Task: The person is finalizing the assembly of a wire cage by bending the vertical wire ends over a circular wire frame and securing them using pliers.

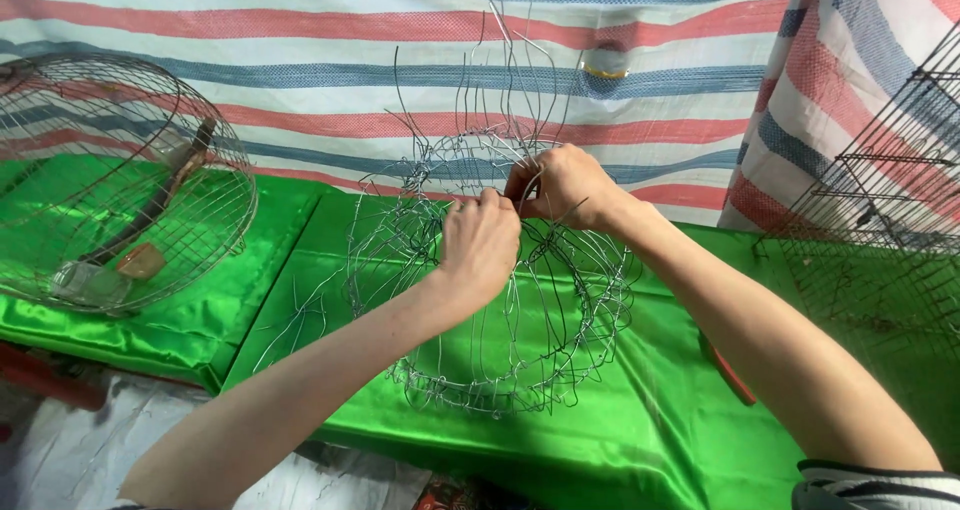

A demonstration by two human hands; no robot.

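Your left hand (480, 245) and right hand (562, 185) each pinch wires near the top of the unfinished wire basket (490, 290), which stands on the green counter (660, 420). A finished wire cage (120, 180) sits well left of the basket.

Striped tarp wall (300, 30), green-clothed table (640, 430)

Packages: none in sight | labels: none showing | signs: none anywhere on the backdrop | screens: none | and that's the whole count, nothing of that kind in this shot from the head view
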